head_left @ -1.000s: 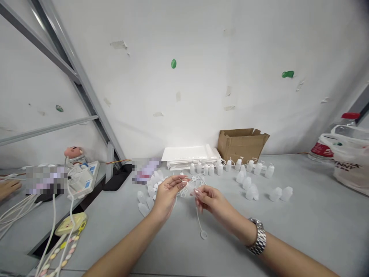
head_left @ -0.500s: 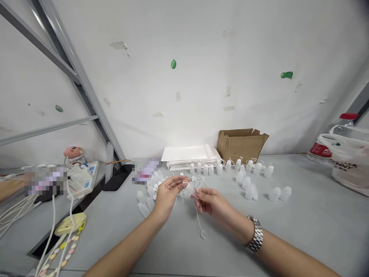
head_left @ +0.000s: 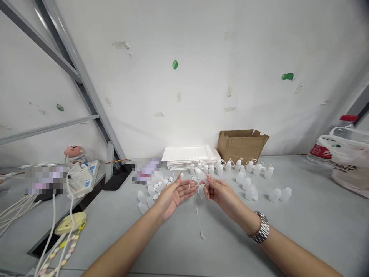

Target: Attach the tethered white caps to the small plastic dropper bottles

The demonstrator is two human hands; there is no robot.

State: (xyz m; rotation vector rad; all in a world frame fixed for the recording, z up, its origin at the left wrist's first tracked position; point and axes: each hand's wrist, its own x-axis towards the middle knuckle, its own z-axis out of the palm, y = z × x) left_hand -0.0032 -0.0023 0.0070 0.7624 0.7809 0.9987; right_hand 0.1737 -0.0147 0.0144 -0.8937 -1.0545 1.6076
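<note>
My right hand (head_left: pixel 217 190) pinches a small translucent white bottle (head_left: pixel 201 176), tilted, above the table. Palm turned up, my left hand (head_left: pixel 177 196) is open beside it with the fingers stretched out. Thin white loop straps lie at its fingertips; whether they touch the hand I cannot tell. A small white piece shows at the left thumb tip, too small to make out. In front of my hands a white strap with a ring end (head_left: pixel 203 234) lies on the table. Left of my left hand are small white caps (head_left: pixel 160 186) and several loose bottles (head_left: pixel 141 196).
Small bottles with strapped caps (head_left: pixel 228 166) stand in a row at the back, near white flat sheets (head_left: pixel 187 154) and a cardboard box (head_left: pixel 241 146). More bottles without straps (head_left: pixel 274 195) stand right. A plastic bag (head_left: pixel 350 165) is far right; cables and a power strip (head_left: pixel 83 179) lie left.
My left hand has let go and opened its fingers, palm up. My right hand has lifted the bottle slightly up and to the right.
</note>
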